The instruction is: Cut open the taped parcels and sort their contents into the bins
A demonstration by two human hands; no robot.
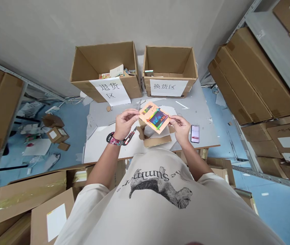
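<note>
Between my two hands is a thin peach-coloured booklet [155, 117] with a dark, rainbow-edged picture on its cover; whether it is a booklet or a flat packet is hard to tell. My left hand [127, 124] pinches its left edge between thumb and fingers. Its right corner is gripped by my right hand [180, 127]. Directly below the booklet, a small opened cardboard box [157, 141] lies on the table [198, 105]. Beside my left wrist lies a red and black utility knife [129, 136], partly hidden by the wrist. A lit smartphone [195, 133] rests right of my right hand.
At the table's back stand two open cartons with handwritten signs: the left carton [132, 89] holds several books or packets, the right carton [170, 86] a few flat items. Shelves with boxes [257, 75] flank me on the right. More boxes [30, 194] crowd the lower left.
</note>
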